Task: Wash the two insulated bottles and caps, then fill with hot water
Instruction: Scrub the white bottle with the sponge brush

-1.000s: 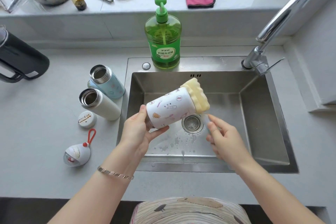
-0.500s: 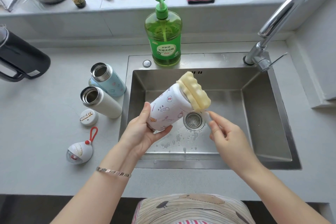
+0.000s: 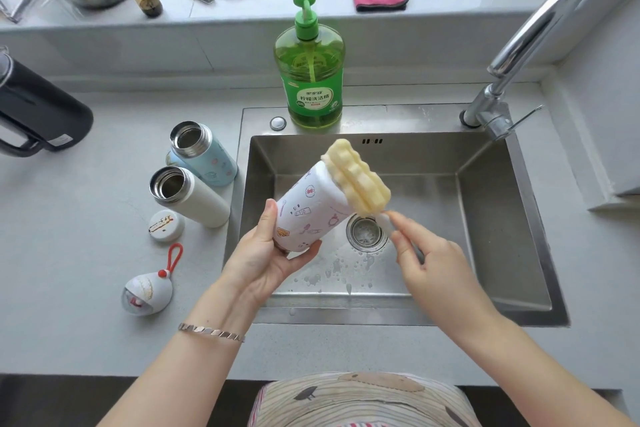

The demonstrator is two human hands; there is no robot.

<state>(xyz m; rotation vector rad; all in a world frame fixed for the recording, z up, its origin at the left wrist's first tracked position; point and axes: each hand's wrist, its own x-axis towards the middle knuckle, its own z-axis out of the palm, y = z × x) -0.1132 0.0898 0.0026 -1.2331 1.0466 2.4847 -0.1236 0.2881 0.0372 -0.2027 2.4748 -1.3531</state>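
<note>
Your left hand (image 3: 266, 263) curls fingers and thumb round the base of a white printed cup (image 3: 308, 215), held tilted over the middle of the sink (image 3: 408, 118), above the drain. A yellow ridged sponge (image 3: 358, 175) on a pale stick (image 3: 382, 218) rests against the cup's upper end; whether any of it sits inside, I cannot tell. Your right hand (image 3: 436, 263) pinches the stick just below the sponge.

Both insulated bottles stand uncapped on the counter (image 3: 86, 218) by the sink's left edge, the blue bottle (image 3: 207, 156) behind and the white bottle (image 3: 194, 196) just in front. A flat white cap (image 3: 166, 225) lies beside the white bottle. A round cap (image 3: 147, 291) with a red loop lies nearer the counter's front edge. A green soap bottle (image 3: 313, 80) stands on the sink's back rim.

The bottles look rigid and steel-lined, so probably weighty for their size and slippery once soapy. Take each round the middle of its body with a full wrap. The caps look light; pinch them by the rim or loop. The sponge should squash easily into a bottle neck, though the thin stick may flex.
</note>
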